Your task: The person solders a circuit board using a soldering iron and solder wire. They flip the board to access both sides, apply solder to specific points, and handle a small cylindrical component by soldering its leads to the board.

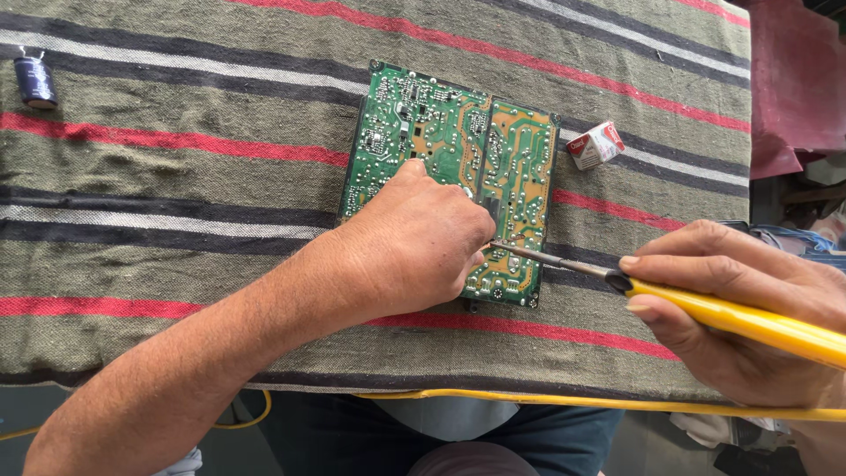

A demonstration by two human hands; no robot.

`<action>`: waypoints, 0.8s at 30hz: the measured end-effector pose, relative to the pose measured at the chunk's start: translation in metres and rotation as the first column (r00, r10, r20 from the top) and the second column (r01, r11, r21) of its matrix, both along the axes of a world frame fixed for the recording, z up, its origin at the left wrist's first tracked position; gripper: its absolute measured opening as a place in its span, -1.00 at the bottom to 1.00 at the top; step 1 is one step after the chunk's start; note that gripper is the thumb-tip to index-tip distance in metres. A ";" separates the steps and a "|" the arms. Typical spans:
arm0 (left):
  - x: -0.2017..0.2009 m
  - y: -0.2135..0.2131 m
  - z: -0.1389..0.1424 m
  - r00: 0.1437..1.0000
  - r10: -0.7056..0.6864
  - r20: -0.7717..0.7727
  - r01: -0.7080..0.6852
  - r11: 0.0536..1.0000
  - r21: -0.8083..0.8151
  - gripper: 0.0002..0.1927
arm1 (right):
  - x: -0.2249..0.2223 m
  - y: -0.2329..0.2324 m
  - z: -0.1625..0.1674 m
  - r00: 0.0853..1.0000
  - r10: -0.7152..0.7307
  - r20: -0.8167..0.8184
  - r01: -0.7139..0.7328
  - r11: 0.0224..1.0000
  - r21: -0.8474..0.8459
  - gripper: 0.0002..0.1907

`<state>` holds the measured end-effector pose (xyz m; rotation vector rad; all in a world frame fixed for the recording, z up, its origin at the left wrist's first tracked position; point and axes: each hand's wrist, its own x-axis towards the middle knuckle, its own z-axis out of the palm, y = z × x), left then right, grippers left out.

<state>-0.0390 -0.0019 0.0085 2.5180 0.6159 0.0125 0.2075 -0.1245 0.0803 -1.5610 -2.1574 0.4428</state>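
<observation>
Right hand [749, 308]: grip closed around yellow handle of soldering iron [705, 310], thumb on top, fingers curled beneath; metal tip angled left and resting on lower right part of circuit board [454, 167], just beside left-hand fingertips. Left hand [419, 242]: palm down on lower middle of board, fingers bent and pressed to solder side; whether anything is pinched under fingertips cannot be told, hidden by knuckles. Board: green, solder side up, one tan-orange section on right half, lying flat near centre of worktop, long side running away from body, lower edge partly covered by left hand. Worktop covered by striped cloth [176, 203]: olive ground with red, black and white bands running left to right. Small red-and-white box [597, 144] on cloth just right of board's upper right corner, apart from it. Dark blue cylindrical capacitor [35, 81] lying at far left of cloth, well apart from board and both hands. Yellow cord [546, 402] running along near edge of cloth, from below left forearm off to right edge of view. Dark red fabric [793, 79] at upper right beyond cloth edge. Lap in dark trousers visible below worktop edge.
</observation>
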 end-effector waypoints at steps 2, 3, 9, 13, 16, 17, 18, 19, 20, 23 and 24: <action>0.000 0.000 0.001 1.000 0.001 0.000 -0.001 1.000 -0.014 -0.81 | 0.003 -0.001 -0.001 0.999 0.033 -0.022 -0.033 0.999 0.024 -0.73; -0.001 0.000 0.001 1.000 0.000 0.003 0.000 1.000 -0.014 -0.82 | 0.004 -0.001 -0.002 0.998 0.050 -0.032 -0.049 0.998 0.036 -0.73; 0.000 -0.001 0.003 1.000 -0.004 -0.023 0.004 1.000 -0.016 -0.82 | 0.007 -0.007 -0.004 0.999 -0.008 -0.046 0.008 1.000 0.002 -0.73; 0.000 -0.001 0.001 1.000 0.004 -0.031 -0.004 1.000 -0.014 -0.83 | 0.011 -0.006 -0.008 0.997 0.060 -0.045 -0.059 0.998 0.029 -0.75; -0.001 -0.001 -0.001 1.000 0.010 -0.005 -0.010 1.000 -0.007 -0.84 | 0.014 -0.005 -0.011 0.994 0.075 -0.075 -0.073 0.997 0.034 -0.75; -0.001 -0.001 -0.001 1.000 0.011 0.015 -0.011 1.000 0.001 -0.84 | 0.015 -0.006 -0.012 0.994 0.065 -0.084 -0.062 0.997 0.035 -0.76; -0.001 -0.001 -0.002 1.000 0.016 0.018 -0.016 1.000 -0.001 -0.85 | 0.015 -0.006 -0.013 0.994 0.054 -0.093 -0.051 0.998 0.036 -0.76; 0.000 -0.001 -0.002 1.000 0.021 0.022 -0.021 1.000 -0.003 -0.86 | 0.015 -0.007 -0.013 0.994 0.049 -0.098 -0.046 0.998 0.036 -0.76; 0.000 -0.001 -0.002 0.999 0.026 0.026 -0.026 1.000 -0.004 -0.87 | 0.015 -0.008 -0.013 0.994 0.044 -0.103 -0.041 0.999 0.036 -0.76; 0.000 -0.001 -0.003 0.999 0.035 0.035 -0.035 0.999 -0.003 -0.88 | 0.014 -0.010 -0.014 0.995 0.012 -0.099 -0.009 1.000 0.030 -0.77; 0.000 -0.001 -0.004 0.999 0.032 0.025 -0.033 0.999 0.003 -0.88 | 0.013 -0.010 -0.015 0.995 -0.002 -0.095 0.005 1.000 0.028 -0.77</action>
